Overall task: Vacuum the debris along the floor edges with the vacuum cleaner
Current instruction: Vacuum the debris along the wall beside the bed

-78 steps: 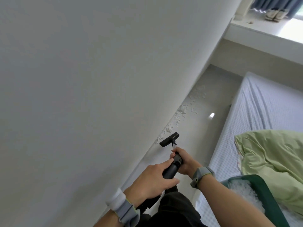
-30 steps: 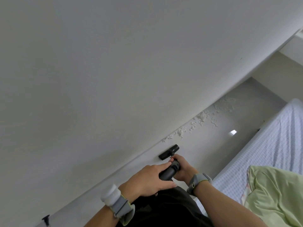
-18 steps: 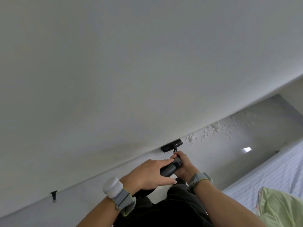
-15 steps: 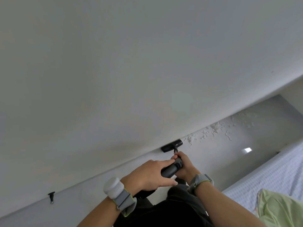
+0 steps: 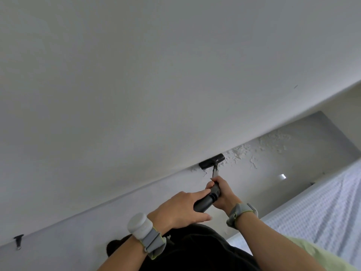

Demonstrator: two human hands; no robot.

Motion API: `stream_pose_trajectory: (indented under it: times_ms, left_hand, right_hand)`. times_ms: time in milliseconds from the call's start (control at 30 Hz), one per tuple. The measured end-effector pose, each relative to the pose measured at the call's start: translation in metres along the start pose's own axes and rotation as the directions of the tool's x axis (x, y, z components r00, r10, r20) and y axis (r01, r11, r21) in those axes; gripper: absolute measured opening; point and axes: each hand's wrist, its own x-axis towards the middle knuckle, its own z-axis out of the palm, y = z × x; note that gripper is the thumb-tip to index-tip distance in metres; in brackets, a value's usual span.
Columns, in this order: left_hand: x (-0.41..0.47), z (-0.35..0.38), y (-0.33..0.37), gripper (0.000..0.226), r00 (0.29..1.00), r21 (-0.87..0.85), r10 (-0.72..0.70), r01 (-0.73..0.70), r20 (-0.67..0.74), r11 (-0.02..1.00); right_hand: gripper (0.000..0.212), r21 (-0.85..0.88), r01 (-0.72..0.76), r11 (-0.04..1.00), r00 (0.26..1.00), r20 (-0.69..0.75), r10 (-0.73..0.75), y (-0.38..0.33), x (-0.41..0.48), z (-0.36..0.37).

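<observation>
Both hands hold the vacuum. The right hand is curled round its tube nearer the nozzle, and the left hand clasps it just behind, fingers over and thumb under. The nozzle lies on the floor against the wall, at the near end of white debris strewn along that edge. A strip of floor runs between wall and bed.

You have one vacuum cleaner with one black floor head, and two hands: left hand and right hand. You wear two wristbands. You see one bed, one green cover and one small black object at the wall. The white debris flakes are too many to count.
</observation>
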Motion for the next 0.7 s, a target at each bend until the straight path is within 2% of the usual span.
stream_pose_trajectory:
  times_ms: [333,533,700]
  left_hand:
    - [0.019,0.013,0.023,0.082,1.000,0.014,-0.023,0.023,-0.006,1.000]
    - [-0.007,0.007,0.017,0.080,1.000,0.030,-0.027,0.027,-0.013,0.999]
    - [-0.051,0.000,-0.005,0.081,0.999,0.040,-0.045,0.046,-0.022,0.998]
  right_hand:
    - [0.019,-0.017,-0.040,0.999,0.999,0.018,0.040,-0.026,0.000,-0.016]
    - [0.019,0.012,-0.055,0.998,0.998,0.036,0.054,0.001,-0.007,-0.008]
    - [0.020,0.014,-0.094,0.996,0.994,0.061,0.093,0.050,-0.020,0.007]
